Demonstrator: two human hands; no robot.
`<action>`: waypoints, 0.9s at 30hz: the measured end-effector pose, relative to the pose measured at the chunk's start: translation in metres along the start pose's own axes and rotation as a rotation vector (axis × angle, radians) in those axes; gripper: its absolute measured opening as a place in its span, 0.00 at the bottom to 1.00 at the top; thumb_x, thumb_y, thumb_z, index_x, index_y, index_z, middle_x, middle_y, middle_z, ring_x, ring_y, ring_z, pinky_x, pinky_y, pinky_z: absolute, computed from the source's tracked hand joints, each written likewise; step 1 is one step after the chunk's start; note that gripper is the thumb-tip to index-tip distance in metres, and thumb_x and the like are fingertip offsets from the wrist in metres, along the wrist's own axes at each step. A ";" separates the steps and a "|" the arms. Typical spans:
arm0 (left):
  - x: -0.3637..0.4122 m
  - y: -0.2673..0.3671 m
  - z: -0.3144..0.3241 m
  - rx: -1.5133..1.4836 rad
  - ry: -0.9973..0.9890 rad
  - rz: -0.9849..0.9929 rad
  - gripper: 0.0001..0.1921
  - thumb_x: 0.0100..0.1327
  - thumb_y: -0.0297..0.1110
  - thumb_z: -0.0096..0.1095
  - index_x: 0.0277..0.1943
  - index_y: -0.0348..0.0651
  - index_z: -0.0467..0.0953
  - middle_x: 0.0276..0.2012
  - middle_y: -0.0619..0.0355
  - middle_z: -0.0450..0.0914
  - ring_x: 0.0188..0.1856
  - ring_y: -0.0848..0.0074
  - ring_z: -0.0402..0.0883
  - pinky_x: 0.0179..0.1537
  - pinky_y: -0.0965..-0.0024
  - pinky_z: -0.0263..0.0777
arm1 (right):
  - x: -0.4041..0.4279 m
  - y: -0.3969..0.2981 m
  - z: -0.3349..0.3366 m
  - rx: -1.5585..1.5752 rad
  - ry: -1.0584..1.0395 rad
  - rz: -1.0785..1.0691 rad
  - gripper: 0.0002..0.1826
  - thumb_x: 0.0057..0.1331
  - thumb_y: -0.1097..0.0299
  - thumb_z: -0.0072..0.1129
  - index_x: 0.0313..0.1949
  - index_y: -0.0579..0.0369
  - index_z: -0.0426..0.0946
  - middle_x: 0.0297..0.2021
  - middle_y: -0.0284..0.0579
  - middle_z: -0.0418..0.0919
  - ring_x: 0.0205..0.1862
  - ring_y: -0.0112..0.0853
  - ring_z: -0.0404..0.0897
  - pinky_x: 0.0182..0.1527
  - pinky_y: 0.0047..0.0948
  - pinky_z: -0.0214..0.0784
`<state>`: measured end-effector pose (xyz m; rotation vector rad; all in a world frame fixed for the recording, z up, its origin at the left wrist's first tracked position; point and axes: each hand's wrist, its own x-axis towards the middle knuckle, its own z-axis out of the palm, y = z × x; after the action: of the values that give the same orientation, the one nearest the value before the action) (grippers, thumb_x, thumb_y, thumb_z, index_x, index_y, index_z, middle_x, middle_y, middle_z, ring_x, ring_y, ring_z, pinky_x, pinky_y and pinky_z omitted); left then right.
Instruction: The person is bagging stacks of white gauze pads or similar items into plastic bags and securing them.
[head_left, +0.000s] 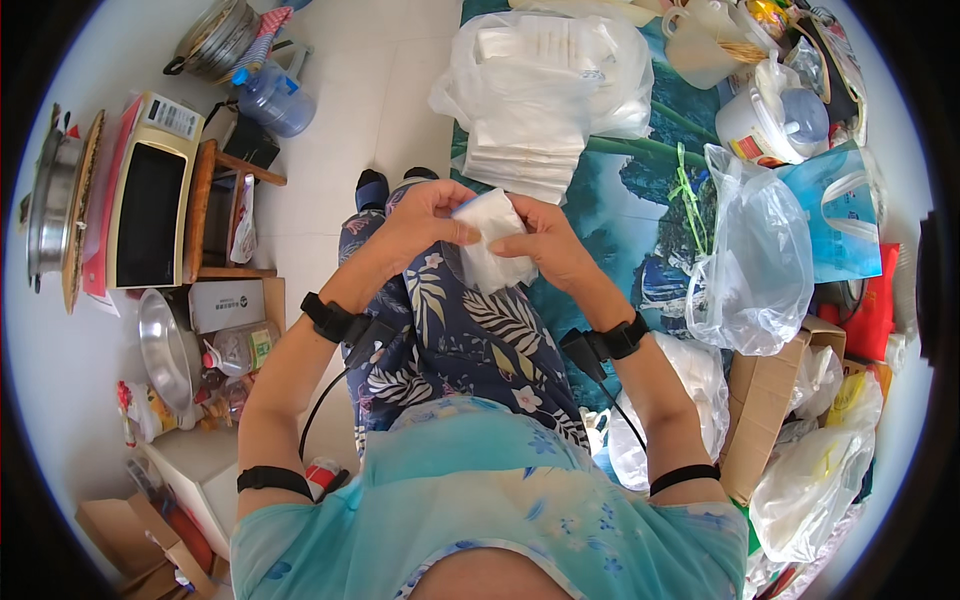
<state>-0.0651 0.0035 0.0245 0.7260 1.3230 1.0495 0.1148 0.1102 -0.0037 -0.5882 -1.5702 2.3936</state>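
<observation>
Above my lap, my left hand (435, 214) and my right hand (541, 238) both grip a small folded bundle of white plastic film (496, 259), one on each side. My thumbs press on its upper face, and most of my other fingers are hidden behind it. A bluish edge shows at the bundle's top left. Just beyond my hands, a stack of flat translucent plastic bags (525, 154) lies on the patterned table cover (607, 195). Its far part sits in a large clear plastic bag (626, 75) with more flat white bags inside.
To the right stand a clear plastic bag (757, 255), a blue carrier bag (847, 217), a white bucket (757, 124) and a cardboard box (765, 405). At left are a microwave oven (154, 202) on a wooden stool (202, 217), a metal basin (165, 352) and a water jug (274, 101).
</observation>
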 end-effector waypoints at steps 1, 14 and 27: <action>0.004 -0.004 0.001 0.029 0.052 0.028 0.17 0.51 0.22 0.64 0.47 0.34 0.74 0.39 0.59 0.80 0.40 0.81 0.77 0.46 0.78 0.70 | -0.001 -0.003 0.002 0.028 0.002 0.021 0.25 0.52 0.75 0.64 0.51 0.61 0.73 0.40 0.39 0.78 0.41 0.23 0.76 0.46 0.23 0.68; 0.021 0.001 0.004 0.064 0.123 0.129 0.14 0.50 0.19 0.63 0.43 0.36 0.74 0.36 0.60 0.79 0.38 0.82 0.77 0.43 0.78 0.71 | -0.019 0.011 -0.009 0.084 0.125 0.067 0.20 0.57 0.71 0.64 0.48 0.65 0.75 0.38 0.41 0.80 0.38 0.25 0.79 0.42 0.23 0.71; 0.106 0.072 -0.008 0.178 0.635 0.149 0.12 0.54 0.34 0.69 0.34 0.38 0.73 0.27 0.60 0.75 0.28 0.80 0.74 0.31 0.77 0.69 | 0.017 -0.107 -0.072 -0.231 0.579 -0.589 0.18 0.59 0.74 0.61 0.49 0.63 0.76 0.40 0.37 0.80 0.43 0.23 0.75 0.50 0.23 0.65</action>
<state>-0.0935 0.1269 0.0451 0.6512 1.9465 1.3590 0.1280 0.2196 0.0654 -0.6652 -1.4853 1.4601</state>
